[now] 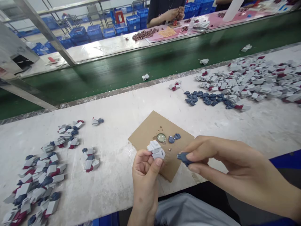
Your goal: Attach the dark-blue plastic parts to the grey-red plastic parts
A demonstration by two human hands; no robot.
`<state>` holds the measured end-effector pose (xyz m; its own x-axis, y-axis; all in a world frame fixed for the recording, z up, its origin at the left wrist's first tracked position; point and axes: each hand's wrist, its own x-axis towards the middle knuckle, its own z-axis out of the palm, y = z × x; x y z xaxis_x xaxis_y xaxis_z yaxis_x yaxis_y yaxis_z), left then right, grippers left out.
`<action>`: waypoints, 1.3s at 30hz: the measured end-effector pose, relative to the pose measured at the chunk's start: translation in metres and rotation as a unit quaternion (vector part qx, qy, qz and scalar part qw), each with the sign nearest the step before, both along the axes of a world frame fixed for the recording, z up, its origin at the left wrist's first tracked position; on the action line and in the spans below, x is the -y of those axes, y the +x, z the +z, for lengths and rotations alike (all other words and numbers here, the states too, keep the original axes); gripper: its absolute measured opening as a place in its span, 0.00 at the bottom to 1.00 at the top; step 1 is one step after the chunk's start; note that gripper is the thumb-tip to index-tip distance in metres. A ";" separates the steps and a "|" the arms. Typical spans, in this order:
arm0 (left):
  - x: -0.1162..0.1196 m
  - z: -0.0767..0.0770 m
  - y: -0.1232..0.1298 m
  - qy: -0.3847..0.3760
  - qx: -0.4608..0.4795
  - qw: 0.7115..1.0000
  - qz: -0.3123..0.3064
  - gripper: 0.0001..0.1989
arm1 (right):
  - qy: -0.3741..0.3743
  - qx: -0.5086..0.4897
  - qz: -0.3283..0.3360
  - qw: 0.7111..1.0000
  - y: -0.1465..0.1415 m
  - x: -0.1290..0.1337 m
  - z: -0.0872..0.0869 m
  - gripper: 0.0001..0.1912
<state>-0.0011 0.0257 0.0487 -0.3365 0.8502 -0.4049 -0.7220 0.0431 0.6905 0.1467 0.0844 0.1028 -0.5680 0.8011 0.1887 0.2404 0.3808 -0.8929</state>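
Between the thumb and fingers of my left hand (147, 172) is a light grey plastic part (156, 149), held over a square of brown cardboard (143, 133). To its right, my right hand (218, 163) pinches a small dark blue plastic part (184, 158). The two parts are apart. On the cardboard lie a round bottle-cap-like dish (161, 137) with a pale inside, a few tiny metal bits (161, 128) and more dark blue parts (174, 138).
Grey-and-maroon parts (254, 78) pile up at the right, beside a row of dark blue parts (207, 98). Assembled pieces (39, 175) lie at the left. Beyond the table edge runs a green conveyor belt (105, 73) carrying several pieces. A person (166, 14) works across it.
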 end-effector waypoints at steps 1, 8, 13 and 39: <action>-0.001 0.002 0.000 -0.005 0.007 1.000 0.004 0.13 | -0.039 -0.012 -0.017 0.999 0.000 0.000 0.000 0.05; 0.004 0.007 0.010 -0.010 -0.051 0.998 0.024 0.17 | -0.385 -0.123 -0.013 0.915 -0.013 0.001 -0.012 0.09; 0.005 -0.005 0.007 0.070 -0.144 0.987 0.008 0.13 | -0.359 -0.134 -0.014 0.923 -0.018 0.004 -0.014 0.09; 0.011 -0.037 -0.121 -0.064 -0.886 0.457 -0.050 0.19 | 0.161 0.229 -0.298 0.913 0.047 -0.073 -0.064 0.20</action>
